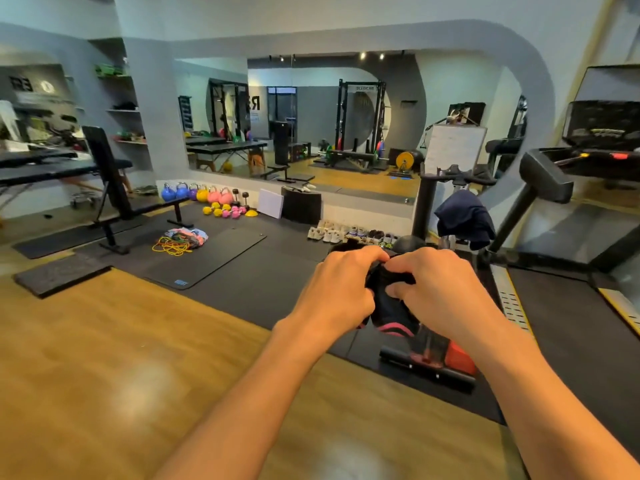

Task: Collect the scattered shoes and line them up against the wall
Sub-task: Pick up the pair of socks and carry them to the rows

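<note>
A dark shoe (391, 306) with a pink edge at its lower end is held up in mid-air, low and right of centre in the view, between both hands and clear of the floor. The left hand (341, 289) holds it from nine o'clock, grip closed, fingers curled round the shoe's side. The right hand (440, 289) holds it from three o'clock, grip also closed, thumb and fingers pinching the dark upper. Something dark shows just past the left knuckles at twelve o'clock; I cannot tell whether it is part of the same shoe or a second one.

Beyond the hands, at about eleven to twelve o'clock, a row of shoes (349, 233), mostly pale with a few darker ones, stands side by side on the black rubber flooring (277, 282) against the low wall (363, 211) under the big mirror (329, 116).

At one o'clock an exercise bike (424, 202) stands with a navy cloth (465, 216) draped over it. A treadmill (571, 289) fills the side from two to four o'clock.

At ten o'clock lie a dark exercise mat (207, 261) and a tangle of yellow and orange cords (171, 245). Farther off, coloured kettlebells (197, 194) sit by the wall, beside a black weight bench (110, 188).

Wood flooring (104, 375) spreads from seven to nine o'clock.
</note>
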The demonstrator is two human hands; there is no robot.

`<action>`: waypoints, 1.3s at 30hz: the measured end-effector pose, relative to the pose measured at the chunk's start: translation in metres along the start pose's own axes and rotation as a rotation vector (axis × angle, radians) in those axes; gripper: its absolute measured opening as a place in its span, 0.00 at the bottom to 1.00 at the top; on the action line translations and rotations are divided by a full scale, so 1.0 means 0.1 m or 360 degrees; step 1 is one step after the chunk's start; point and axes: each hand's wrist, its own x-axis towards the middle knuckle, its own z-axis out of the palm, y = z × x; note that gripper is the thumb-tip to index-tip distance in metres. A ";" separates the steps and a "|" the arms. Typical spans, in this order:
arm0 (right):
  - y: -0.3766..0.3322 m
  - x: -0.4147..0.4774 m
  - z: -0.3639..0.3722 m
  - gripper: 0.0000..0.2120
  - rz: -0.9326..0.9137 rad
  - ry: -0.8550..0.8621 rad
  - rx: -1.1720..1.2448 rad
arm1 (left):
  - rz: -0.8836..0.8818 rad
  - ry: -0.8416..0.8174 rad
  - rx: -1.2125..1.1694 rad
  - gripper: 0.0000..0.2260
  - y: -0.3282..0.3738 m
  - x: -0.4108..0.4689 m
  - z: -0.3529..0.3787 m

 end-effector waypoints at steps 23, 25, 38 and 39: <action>0.62 4.97 2.23 0.12 -0.0413 0.0046 0.0166 | -0.0280 0.0257 0.0288 0.24 -3.68 3.57 0.08; 0.65 5.40 2.41 0.12 -0.0387 0.0053 0.0163 | -0.0247 0.0247 0.0253 0.23 -4.05 3.91 0.08; 1.38 7.99 3.54 0.12 -0.0180 0.0135 0.0165 | -0.0051 0.0213 0.0178 0.23 -6.08 6.27 0.46; 1.47 8.20 3.68 0.12 -0.0175 0.0133 0.0191 | -0.0053 0.0210 0.0177 0.23 -6.25 6.44 0.53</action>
